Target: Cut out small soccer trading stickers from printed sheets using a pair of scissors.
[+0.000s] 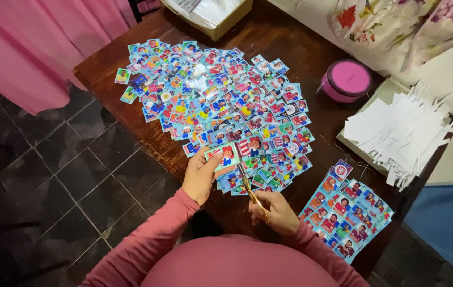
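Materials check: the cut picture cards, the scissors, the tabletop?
Picture cards: thin printed paper or card, slightly glossy; some catch glare.
Scissors in the right hand: blades look like metal, handles yellowish, material unclear.
Table: dark brown wood or wood-look veneer, semi-gloss, with visible grain and soft reflections.
The left hand holds one card strip.

The box [209, 16] is cut off by the top edge. The scissors [253, 194] handles are hidden inside the right hand [277, 212]. The card [221, 79] pictures are too small to be told.
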